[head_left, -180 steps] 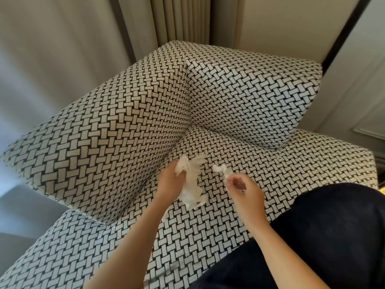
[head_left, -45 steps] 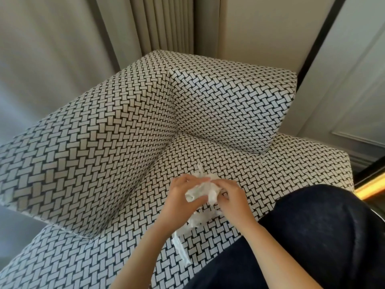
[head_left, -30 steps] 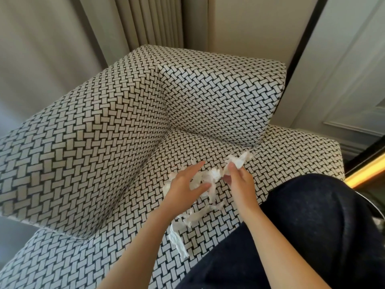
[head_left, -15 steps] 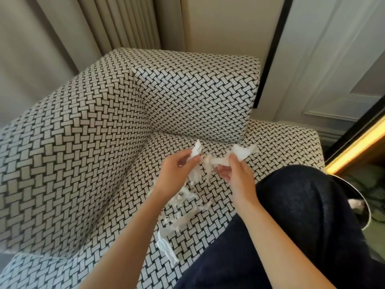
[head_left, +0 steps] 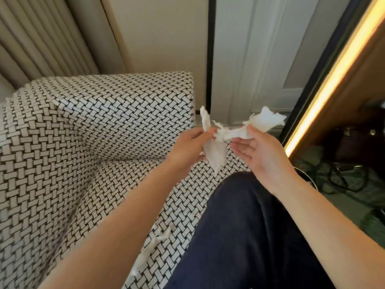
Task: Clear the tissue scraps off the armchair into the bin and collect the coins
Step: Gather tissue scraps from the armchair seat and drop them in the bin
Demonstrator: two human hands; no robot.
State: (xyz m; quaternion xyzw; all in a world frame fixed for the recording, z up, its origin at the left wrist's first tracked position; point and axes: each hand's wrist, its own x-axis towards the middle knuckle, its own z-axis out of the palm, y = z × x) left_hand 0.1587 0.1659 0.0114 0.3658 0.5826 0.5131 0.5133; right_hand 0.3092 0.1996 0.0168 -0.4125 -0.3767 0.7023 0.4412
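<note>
Tissue scraps (head_left: 216, 151) have been lifted off the armchair (head_left: 104, 122) seat and are now held in the air. They are pinched by the left hand (head_left: 187, 149) and the right hand (head_left: 258, 151). The bin drop is likely next. Loose scraps (head_left: 154, 243) are left on the seat. No writing can be read.

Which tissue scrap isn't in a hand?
The torn strip low on the armchair seat; the others are held by the left hand and right hand.
</note>
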